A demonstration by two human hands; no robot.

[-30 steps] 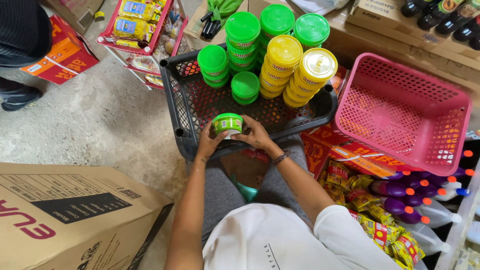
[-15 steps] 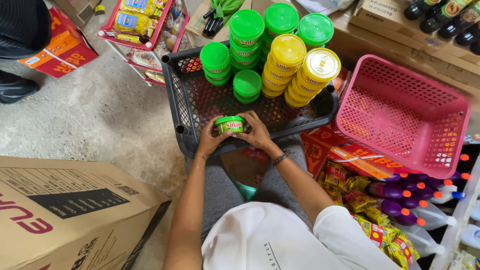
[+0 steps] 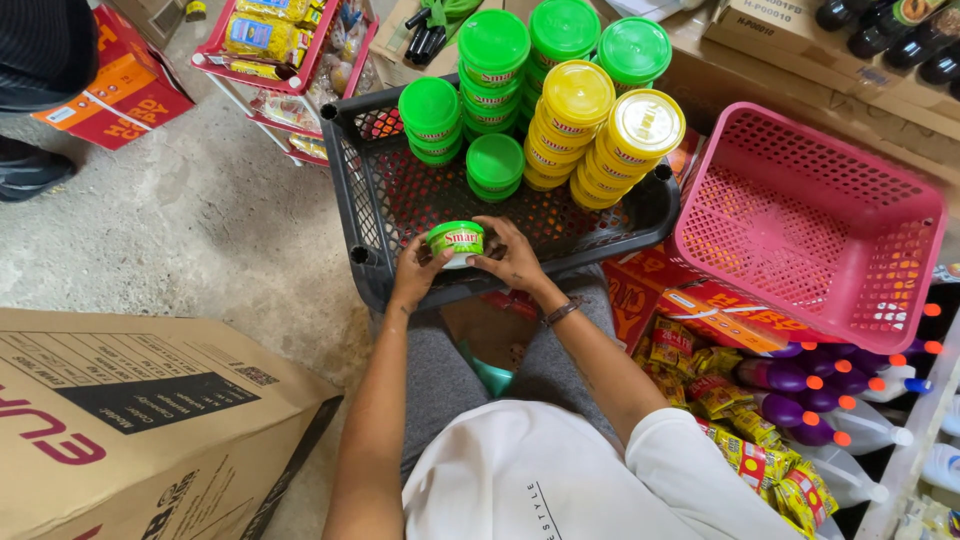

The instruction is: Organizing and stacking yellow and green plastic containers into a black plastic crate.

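Fingers [image 3: 478, 262] of both hands clasp a small green tub [image 3: 456, 241] at the near rim of the black crate [image 3: 345, 180], centre frame, now tipped onto its side, no longer lid-up as a moment earlier.

Over the last second the small green tub [image 3: 456, 241], held between the left hand [image 3: 412, 275] and the right hand [image 3: 512, 258], has been turned: its lid faced the camera at first, and now its labelled side wall shows instead (the lid points away, toward the black crate [image 3: 365, 190]). Both hands have shifted only slightly.
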